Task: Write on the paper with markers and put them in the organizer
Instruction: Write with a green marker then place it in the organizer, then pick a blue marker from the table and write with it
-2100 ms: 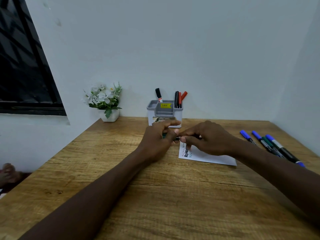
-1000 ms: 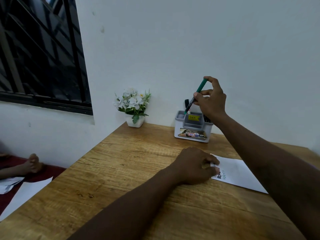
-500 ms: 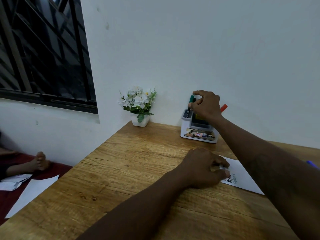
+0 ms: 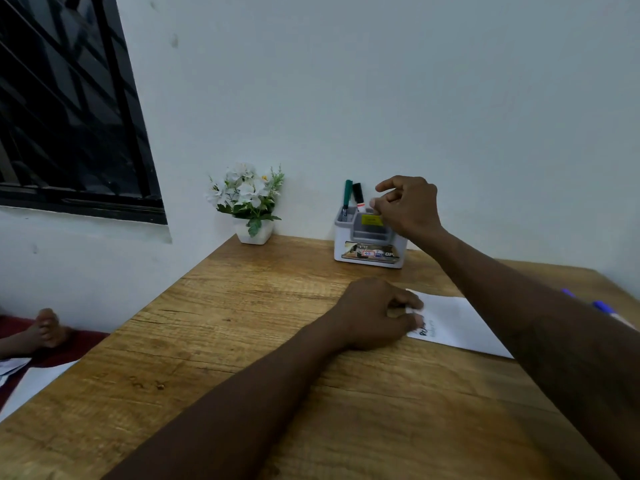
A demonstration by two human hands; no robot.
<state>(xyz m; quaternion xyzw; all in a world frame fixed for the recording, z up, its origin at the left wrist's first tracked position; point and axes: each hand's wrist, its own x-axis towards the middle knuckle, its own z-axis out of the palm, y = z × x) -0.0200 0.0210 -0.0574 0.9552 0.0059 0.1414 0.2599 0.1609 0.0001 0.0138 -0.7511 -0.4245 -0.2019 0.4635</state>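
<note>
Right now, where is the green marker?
In the head view, the green marker stands upright in the left rear slot of the organizer, beside the black marker and just left of the right hand.

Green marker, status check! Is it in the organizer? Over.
Right hand empty, at organizer. Left hand rests on paper. Green marker standing in organizer. Blue markers lie at right, nothing blocking.

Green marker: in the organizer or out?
In. The green marker stands upright in the left compartment of the organizer, beside a black-capped marker; the right hand over the organizer holds nothing.
</note>
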